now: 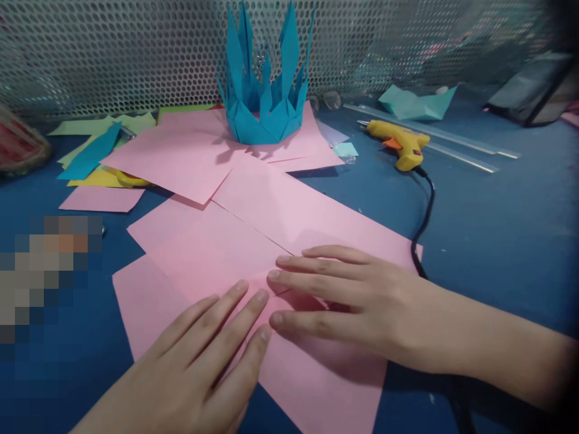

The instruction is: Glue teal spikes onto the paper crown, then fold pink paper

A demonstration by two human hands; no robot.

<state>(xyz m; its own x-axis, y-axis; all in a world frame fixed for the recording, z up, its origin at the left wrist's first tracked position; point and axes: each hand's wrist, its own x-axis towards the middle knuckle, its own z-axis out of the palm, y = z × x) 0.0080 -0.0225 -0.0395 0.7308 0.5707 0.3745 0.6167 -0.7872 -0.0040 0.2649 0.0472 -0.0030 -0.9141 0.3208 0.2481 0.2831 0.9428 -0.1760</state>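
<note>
Several overlapping pink paper sheets [181, 247] lie on the blue table in front of me. My left hand [208, 355] rests on them from the lower left, its fingers stretched out. From the right, my right hand [357, 295] lies across the pink paper with fingers spread, its fingertips close to those of my left hand. Between the fingertips a small raised or folded part of the pink paper shows, partly hidden by the hands. Behind the sheets stands a blue folded-paper crown [265, 114] with tall points, on top of more pink paper.
A yellow glue gun [400, 141] lies at the right, its black cord [427, 211] running under my right arm. Clear glue sticks [470, 157] and a mint folded paper [418, 103] lie behind it. Coloured paper scraps [90, 154] are at the left; a perforated metal panel [136, 54] backs the table.
</note>
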